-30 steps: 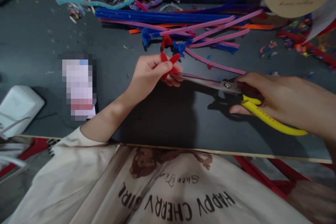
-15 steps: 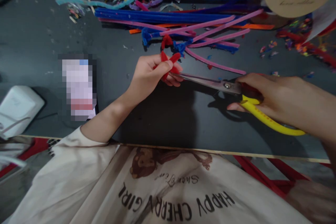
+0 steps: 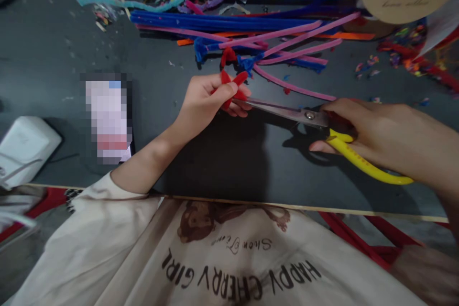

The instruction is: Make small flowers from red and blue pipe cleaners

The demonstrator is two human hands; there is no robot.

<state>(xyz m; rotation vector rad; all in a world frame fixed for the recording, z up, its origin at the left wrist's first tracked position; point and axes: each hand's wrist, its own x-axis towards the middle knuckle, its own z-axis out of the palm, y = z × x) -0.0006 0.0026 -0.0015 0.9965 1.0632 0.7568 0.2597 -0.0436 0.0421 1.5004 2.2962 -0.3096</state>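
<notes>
My left hand (image 3: 208,103) pinches a red pipe cleaner (image 3: 241,78) folded into a small crossed shape, its ends sticking up past the thumb. My right hand (image 3: 380,126) grips yellow-handled scissors (image 3: 310,115) by the handles. Their blades point left and reach the red piece at my left fingertips; whether the tips touch it is hard to see. Just beyond my left hand lie a small red twisted piece (image 3: 228,56) and blue twisted pieces (image 3: 247,63) with pink pipe cleaners (image 3: 297,87) fanning out to the right.
Bundles of blue pipe cleaners (image 3: 215,21) and pink-and-blue ones lie across the back. A cardboard spool (image 3: 412,0) stands at the far right, near colourful scraps (image 3: 409,55). On the left are a phone (image 3: 107,119) with a blurred screen and a white device (image 3: 30,150).
Almost nothing differs. The scissor handles in my right hand have shifted very slightly to the left, and the red pipe cleaner stays pinched in my left hand.
</notes>
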